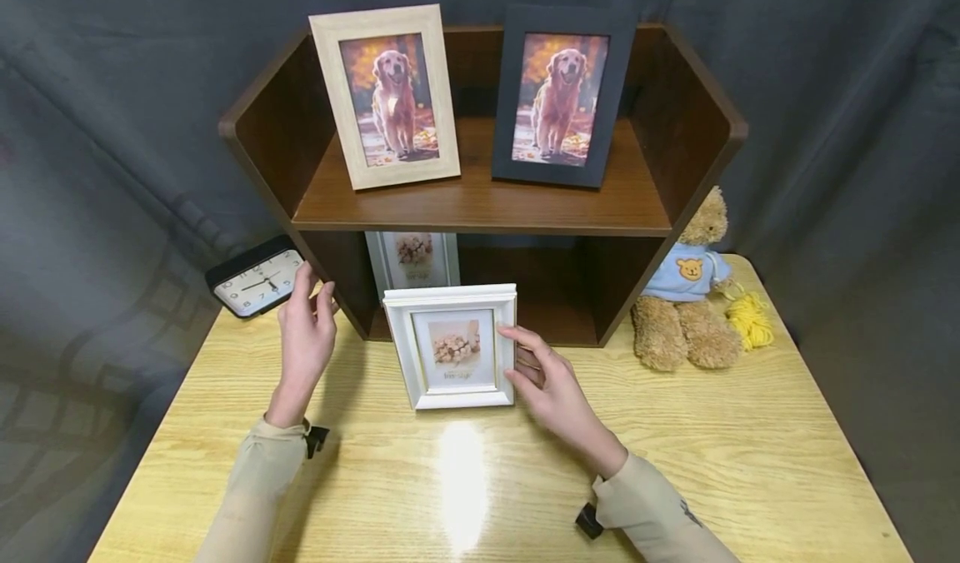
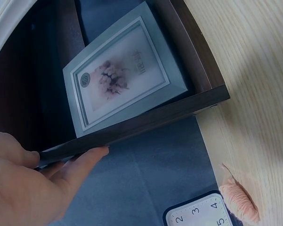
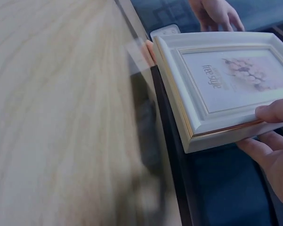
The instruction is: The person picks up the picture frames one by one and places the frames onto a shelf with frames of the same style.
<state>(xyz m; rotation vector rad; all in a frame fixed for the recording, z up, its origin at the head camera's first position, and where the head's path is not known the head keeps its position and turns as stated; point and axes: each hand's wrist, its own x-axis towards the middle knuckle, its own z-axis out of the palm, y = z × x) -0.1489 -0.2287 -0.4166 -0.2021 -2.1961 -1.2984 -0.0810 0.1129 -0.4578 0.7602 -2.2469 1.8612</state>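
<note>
My right hand (image 1: 558, 392) holds a white picture frame (image 1: 402, 346) by its right side, thumb on the front and fingers behind. The frame has a gold inner line and a flower print, and stands in front of the shelf's lower compartment. A grey-green picture frame (image 2: 179, 80) leans inside that compartment at the left, partly hidden by the white one in the head view. My left hand (image 1: 307, 330), its fingers loosely extended, is beside the left side panel (image 2: 132, 123) of the dark brown shelf (image 1: 480, 217). Whether it touches the panel is unclear.
On the upper shelf stand a cream frame (image 1: 447, 130) and a black frame (image 1: 618, 72) with dog pictures. A clock (image 1: 258, 284) lies at the left, near peach yarn (image 2: 240, 200). A teddy bear (image 1: 686, 276) and yellow yarn (image 1: 750, 320) are at the right.
</note>
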